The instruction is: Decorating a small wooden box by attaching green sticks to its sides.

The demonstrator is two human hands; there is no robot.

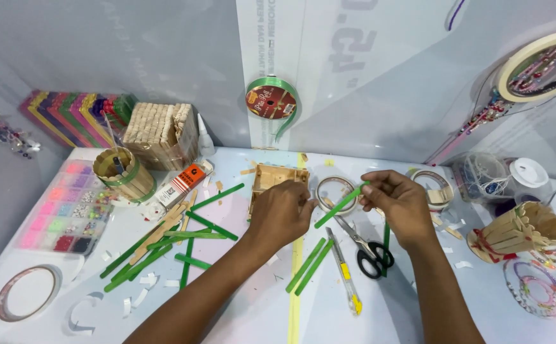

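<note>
The left hand [282, 213] hides the front of the small wooden box [278, 178] behind it; the masking tape roll [539, 64] is cut off at the right edge.

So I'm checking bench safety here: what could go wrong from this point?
The green stick is held only at its ends between the left hand and right hand; it could snap or slip. The scissors and knife lie just below the wrists, so a dropped hand may hit them.

Two hands [282, 213]; one pair of scissors [368, 245]; one utility knife [344, 271] — two stick cups [125, 173].
</note>
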